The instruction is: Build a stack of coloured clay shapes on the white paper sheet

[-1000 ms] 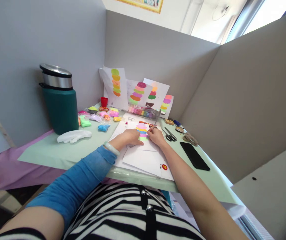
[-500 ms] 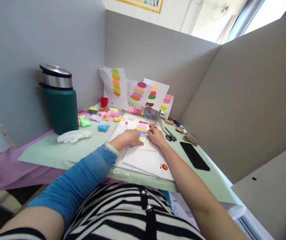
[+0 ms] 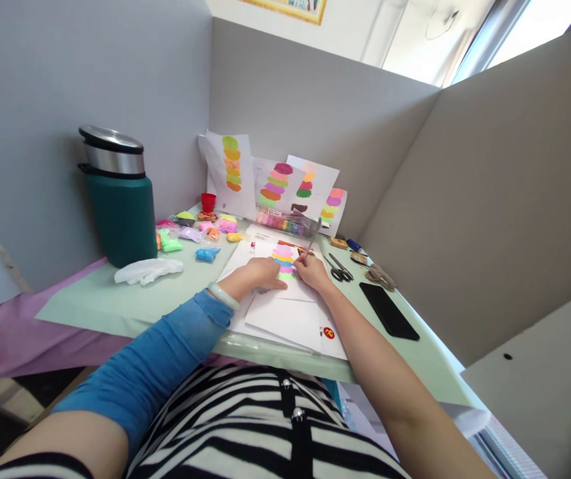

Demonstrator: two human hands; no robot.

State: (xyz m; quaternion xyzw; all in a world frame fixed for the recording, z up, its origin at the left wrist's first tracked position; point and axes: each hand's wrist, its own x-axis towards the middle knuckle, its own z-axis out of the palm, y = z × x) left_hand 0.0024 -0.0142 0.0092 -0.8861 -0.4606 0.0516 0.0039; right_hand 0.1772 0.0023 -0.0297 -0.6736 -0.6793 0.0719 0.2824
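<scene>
A white paper sheet [image 3: 293,291] with stacked pink, orange, blue, purple and green bands [image 3: 284,258] lies in front of me. My left hand [image 3: 264,274] rests on the left side of this sheet, thumb apart from the fingers, pressing on it with nothing held. At the sheet's right edge, my right hand [image 3: 311,271] is closed around a slim grey stick-like tool [image 3: 314,238]. The tool slants up to the right; its lower tip is hidden by the fingers. More white paper [image 3: 285,322] lies beneath and nearer to me.
On the left stand a green flask [image 3: 122,216] and a crumpled white tissue [image 3: 148,271]. Small colourful clay packets [image 3: 207,254] lie behind. Scissors [image 3: 339,268] and a black phone [image 3: 388,311] are on the right. Painted sheets [image 3: 279,183] lean against the grey partition [image 3: 315,100].
</scene>
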